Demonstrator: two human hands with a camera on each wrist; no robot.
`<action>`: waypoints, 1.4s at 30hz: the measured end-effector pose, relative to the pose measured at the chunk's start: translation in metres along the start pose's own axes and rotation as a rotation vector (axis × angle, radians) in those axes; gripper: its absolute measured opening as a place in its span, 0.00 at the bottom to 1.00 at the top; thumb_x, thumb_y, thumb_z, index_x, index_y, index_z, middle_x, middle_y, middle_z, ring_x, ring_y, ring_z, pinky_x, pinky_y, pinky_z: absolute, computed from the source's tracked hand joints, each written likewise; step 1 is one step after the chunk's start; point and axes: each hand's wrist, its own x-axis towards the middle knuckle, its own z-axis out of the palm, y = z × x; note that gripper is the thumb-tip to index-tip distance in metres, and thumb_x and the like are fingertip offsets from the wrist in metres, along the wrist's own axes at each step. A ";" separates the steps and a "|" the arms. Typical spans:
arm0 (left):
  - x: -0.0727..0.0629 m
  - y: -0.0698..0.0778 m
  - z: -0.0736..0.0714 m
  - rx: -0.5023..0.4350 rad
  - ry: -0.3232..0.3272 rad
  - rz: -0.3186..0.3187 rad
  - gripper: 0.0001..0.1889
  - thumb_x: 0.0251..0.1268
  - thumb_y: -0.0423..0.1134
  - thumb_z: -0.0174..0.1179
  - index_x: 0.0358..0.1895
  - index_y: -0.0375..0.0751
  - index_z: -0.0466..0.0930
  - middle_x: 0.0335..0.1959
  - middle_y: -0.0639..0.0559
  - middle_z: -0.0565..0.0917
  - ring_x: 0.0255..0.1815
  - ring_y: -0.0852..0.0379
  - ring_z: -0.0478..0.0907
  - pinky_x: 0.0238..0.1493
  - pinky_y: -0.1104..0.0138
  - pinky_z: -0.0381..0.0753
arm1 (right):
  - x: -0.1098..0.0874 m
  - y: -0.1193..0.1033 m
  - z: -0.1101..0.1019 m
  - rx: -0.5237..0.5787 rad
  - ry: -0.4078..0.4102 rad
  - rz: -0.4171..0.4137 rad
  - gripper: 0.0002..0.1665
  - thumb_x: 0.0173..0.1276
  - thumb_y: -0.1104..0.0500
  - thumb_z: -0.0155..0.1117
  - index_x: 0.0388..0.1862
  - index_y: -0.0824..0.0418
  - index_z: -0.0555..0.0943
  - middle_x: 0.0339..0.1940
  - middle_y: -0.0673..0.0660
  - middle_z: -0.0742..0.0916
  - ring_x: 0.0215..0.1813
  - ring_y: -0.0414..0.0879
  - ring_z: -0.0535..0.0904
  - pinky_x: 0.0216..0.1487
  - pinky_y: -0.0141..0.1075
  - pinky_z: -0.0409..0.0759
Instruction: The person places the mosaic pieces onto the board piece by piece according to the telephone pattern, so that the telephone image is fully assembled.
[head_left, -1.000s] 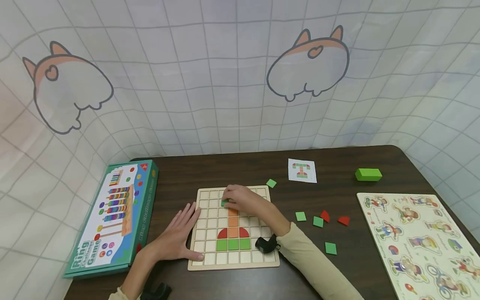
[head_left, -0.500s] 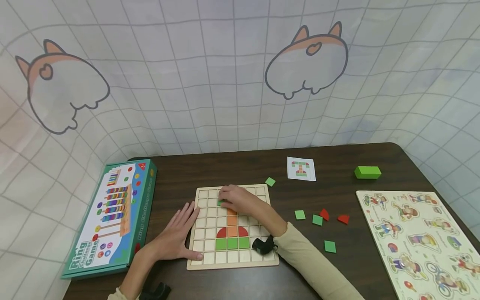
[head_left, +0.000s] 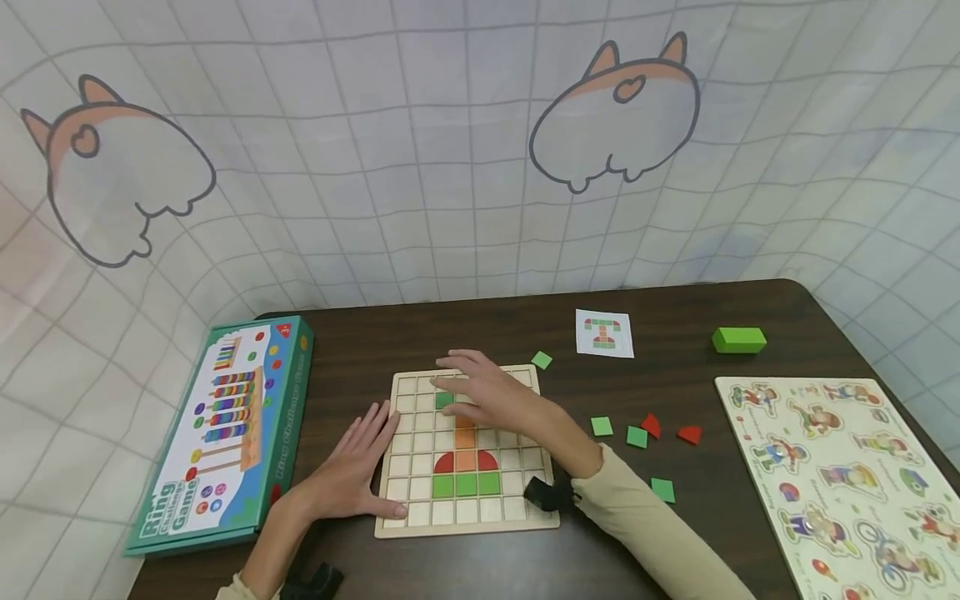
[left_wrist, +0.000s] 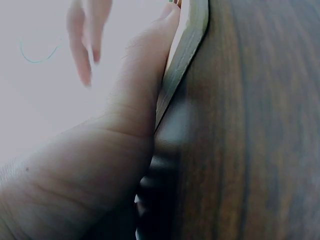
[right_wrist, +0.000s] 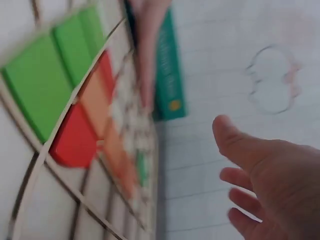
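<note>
A wooden grid board (head_left: 442, 518) lies on the dark table. My left hand (head_left: 348, 467) rests along its left edge, fingers straight; in the left wrist view the thumb lies against the board's rim (left_wrist: 190, 45). Over the upper part of the board hovers my right hand (head_left: 489, 398), its fingers spread and holding nothing. Just left of those fingers, a green square tile (head_left: 444, 401) sits in a cell. Below it runs a column of orange tiles (head_left: 466, 439), flanked by red rounded pieces (head_left: 444, 462) above a row of green tiles (head_left: 466, 484). The right hand hides some upper cells.
Right of the board lie loose green tiles (head_left: 602, 427) and red pieces (head_left: 689, 435). A pattern card (head_left: 604, 350) and a green block (head_left: 738, 340) are farther back. A game box (head_left: 217, 433) stands left, a picture board (head_left: 840, 450) right.
My right hand has let go of the green tile, lifted slightly and spread its fingers, leaving the tile in its cell. The left hand has stayed on the board's edge.
</note>
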 end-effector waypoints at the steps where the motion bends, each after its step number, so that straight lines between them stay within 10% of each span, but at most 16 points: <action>1: 0.000 0.000 0.000 -0.002 -0.002 -0.006 0.67 0.42 0.72 0.66 0.79 0.42 0.37 0.81 0.42 0.36 0.81 0.39 0.33 0.74 0.40 0.39 | -0.010 -0.001 -0.006 0.022 0.023 -0.006 0.27 0.69 0.49 0.63 0.64 0.57 0.77 0.69 0.59 0.76 0.73 0.55 0.66 0.71 0.47 0.68; 8: -0.002 -0.003 -0.002 0.010 -0.001 -0.031 0.68 0.40 0.72 0.67 0.79 0.42 0.37 0.81 0.44 0.35 0.81 0.41 0.32 0.75 0.40 0.38 | -0.103 0.000 -0.022 0.073 0.078 -0.009 0.28 0.65 0.52 0.67 0.62 0.60 0.78 0.61 0.58 0.81 0.64 0.52 0.73 0.61 0.45 0.77; 19: 0.000 -0.003 0.002 0.015 0.003 -0.018 0.68 0.41 0.73 0.66 0.79 0.42 0.37 0.81 0.43 0.37 0.81 0.40 0.34 0.75 0.40 0.39 | -0.204 0.049 -0.041 -0.145 0.213 0.138 0.27 0.48 0.59 0.78 0.50 0.61 0.85 0.50 0.56 0.85 0.51 0.49 0.81 0.44 0.41 0.82; 33: 0.001 -0.001 0.002 0.013 0.006 -0.031 0.68 0.40 0.74 0.66 0.79 0.43 0.37 0.81 0.44 0.36 0.81 0.41 0.33 0.75 0.40 0.39 | -0.215 0.057 -0.040 -0.077 0.009 0.240 0.10 0.58 0.57 0.72 0.38 0.59 0.89 0.45 0.55 0.83 0.42 0.47 0.81 0.37 0.34 0.81; 42: 0.002 -0.001 0.002 0.023 0.003 -0.031 0.68 0.40 0.74 0.65 0.79 0.42 0.37 0.81 0.43 0.36 0.81 0.40 0.34 0.75 0.40 0.40 | -0.213 0.051 -0.034 -0.128 0.036 0.267 0.07 0.53 0.59 0.75 0.30 0.50 0.85 0.41 0.50 0.85 0.40 0.44 0.80 0.35 0.33 0.79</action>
